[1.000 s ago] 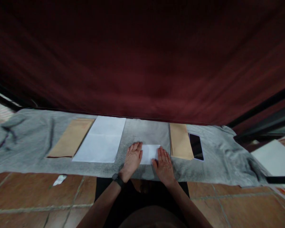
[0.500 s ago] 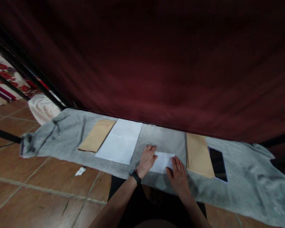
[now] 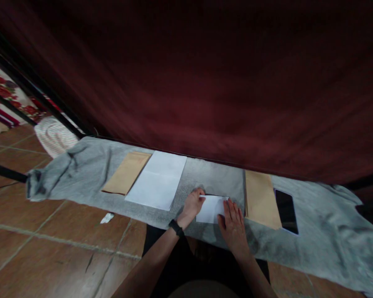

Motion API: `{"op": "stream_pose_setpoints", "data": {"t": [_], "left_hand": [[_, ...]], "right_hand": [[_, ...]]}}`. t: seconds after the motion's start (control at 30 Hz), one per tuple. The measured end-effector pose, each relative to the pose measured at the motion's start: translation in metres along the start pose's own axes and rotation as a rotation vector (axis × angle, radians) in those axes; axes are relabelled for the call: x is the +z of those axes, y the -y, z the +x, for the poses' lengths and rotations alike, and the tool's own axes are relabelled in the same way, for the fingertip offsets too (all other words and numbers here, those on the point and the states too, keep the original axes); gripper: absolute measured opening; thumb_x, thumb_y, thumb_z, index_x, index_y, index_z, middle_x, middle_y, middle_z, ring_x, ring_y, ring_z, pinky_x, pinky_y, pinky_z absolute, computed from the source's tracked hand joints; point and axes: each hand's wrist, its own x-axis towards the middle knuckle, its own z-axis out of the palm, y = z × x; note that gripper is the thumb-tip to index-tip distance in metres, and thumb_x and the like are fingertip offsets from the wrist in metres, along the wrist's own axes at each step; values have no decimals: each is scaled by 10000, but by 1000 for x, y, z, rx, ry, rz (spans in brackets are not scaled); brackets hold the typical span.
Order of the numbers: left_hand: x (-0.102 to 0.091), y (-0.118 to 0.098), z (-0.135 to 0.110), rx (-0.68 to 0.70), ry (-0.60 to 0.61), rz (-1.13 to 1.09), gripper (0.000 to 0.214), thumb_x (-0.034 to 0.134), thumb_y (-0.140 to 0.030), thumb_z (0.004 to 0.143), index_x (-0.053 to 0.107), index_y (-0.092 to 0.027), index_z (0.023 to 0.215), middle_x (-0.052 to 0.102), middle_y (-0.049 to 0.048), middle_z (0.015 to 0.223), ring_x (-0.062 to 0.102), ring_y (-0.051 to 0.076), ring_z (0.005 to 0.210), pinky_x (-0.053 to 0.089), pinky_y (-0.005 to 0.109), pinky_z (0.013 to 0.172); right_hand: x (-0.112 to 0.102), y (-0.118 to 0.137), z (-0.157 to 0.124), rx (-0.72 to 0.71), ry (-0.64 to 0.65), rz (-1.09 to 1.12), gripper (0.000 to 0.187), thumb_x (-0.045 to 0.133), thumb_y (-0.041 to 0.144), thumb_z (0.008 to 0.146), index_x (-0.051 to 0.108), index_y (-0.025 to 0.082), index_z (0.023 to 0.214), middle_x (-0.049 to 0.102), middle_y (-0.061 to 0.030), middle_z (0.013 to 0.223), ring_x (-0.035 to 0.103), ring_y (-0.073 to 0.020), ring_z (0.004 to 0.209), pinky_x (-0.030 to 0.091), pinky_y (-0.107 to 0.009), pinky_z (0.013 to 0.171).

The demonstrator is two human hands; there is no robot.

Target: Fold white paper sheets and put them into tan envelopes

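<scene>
A folded sheet of white paper (image 3: 209, 210) lies on the grey cloth between my hands. My left hand (image 3: 192, 205), with a dark band on its wrist, pinches the sheet's upper left corner, and the far edge there is slightly raised. Spread flat, my right hand (image 3: 233, 221) rests on the right end of the same sheet. Left of my hands lies a stack of larger white paper (image 3: 159, 180), with brown envelopes (image 3: 127, 173) beside it. More brown envelopes (image 3: 261, 200) are just right of my right hand.
A dark-screened phone (image 3: 286, 211) lies by the right envelopes. The grey cloth (image 3: 87, 169) covers a narrow surface backed by a dark red curtain (image 3: 205, 103). Black metal bars (image 3: 6, 171) stand at the left. A white scrap (image 3: 107, 218) is on the tiled floor.
My left hand has gone from lying flat on the paper to pinching its upper left corner, and the far edge has lifted a little. My right hand stays on the right end.
</scene>
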Motion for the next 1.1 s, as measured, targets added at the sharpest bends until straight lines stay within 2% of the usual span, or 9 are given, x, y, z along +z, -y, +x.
{"op": "stream_pose_setpoints", "data": {"t": [0.1, 0.3, 0.47, 0.63, 0.8, 0.87, 1.0, 1.1], "left_hand": [[0, 2, 1, -21, 10, -65, 172, 608, -87, 850, 650, -232, 934, 704, -15, 857, 662, 157, 815, 502, 267, 772], [2, 2, 2, -61, -6, -171, 146, 625, -94, 816, 674, -212, 886, 704, -1, 837, 651, 170, 792, 502, 286, 769], [3, 4, 3, -74, -19, -277, 140, 625, -88, 800, 681, -202, 859, 695, -4, 810, 639, 166, 774, 500, 286, 765], [4, 7, -1, -69, -36, -392, 127, 611, -105, 810, 685, -204, 838, 685, -16, 779, 626, 153, 737, 498, 271, 725], [8, 9, -1, -64, -53, -482, 99, 624, -116, 792, 679, -197, 806, 680, -18, 761, 624, 148, 717, 482, 256, 683], [9, 10, 0, -61, -52, -514, 81, 629, -123, 789, 673, -190, 800, 678, -14, 756, 625, 148, 712, 475, 249, 670], [8, 11, 0, -49, -42, -557, 71, 628, -135, 799, 676, -183, 819, 680, -11, 754, 628, 148, 714, 481, 254, 683], [6, 11, -1, -41, -37, -557, 80, 635, -147, 811, 690, -186, 853, 685, -12, 769, 633, 151, 727, 492, 264, 704]], "right_hand": [[-1, 7, 6, -31, 31, 16, 580, 335, 358, 1067, 242, 184, 1613, 384, -153, 1613, 380, -311, 1468, 360, -553, 1158], [3, 13, 4, -74, 95, 6, 538, 360, 383, 1072, 373, 140, 1553, 392, -182, 1602, 393, -315, 1463, 366, -531, 1159], [7, 9, 3, -23, 74, 104, 546, 345, 389, 1075, 305, 177, 1577, 397, -163, 1601, 381, -300, 1472, 412, -549, 1135], [8, 5, 5, 146, 31, 266, 606, 321, 436, 1075, 204, 174, 1609, 378, -182, 1602, 372, -309, 1476, 444, -567, 1111], [5, -3, 11, 434, 54, 579, 685, 424, 526, 1020, 269, 199, 1602, 383, -183, 1594, 569, -292, 1307, 524, -462, 1029], [3, -8, 14, 560, 40, 710, 736, 476, 558, 982, 294, 190, 1593, 435, -183, 1556, 610, -274, 1244, 531, -429, 1006], [0, -18, 22, 729, 30, 860, 774, 569, 600, 886, 434, 174, 1518, 674, -144, 1265, 673, -260, 1065, 553, -389, 893], [-4, -24, 27, 757, 59, 920, 608, 619, 590, 827, 654, 179, 1272, 744, -84, 1008, 679, -236, 857, 549, -341, 750]]}}
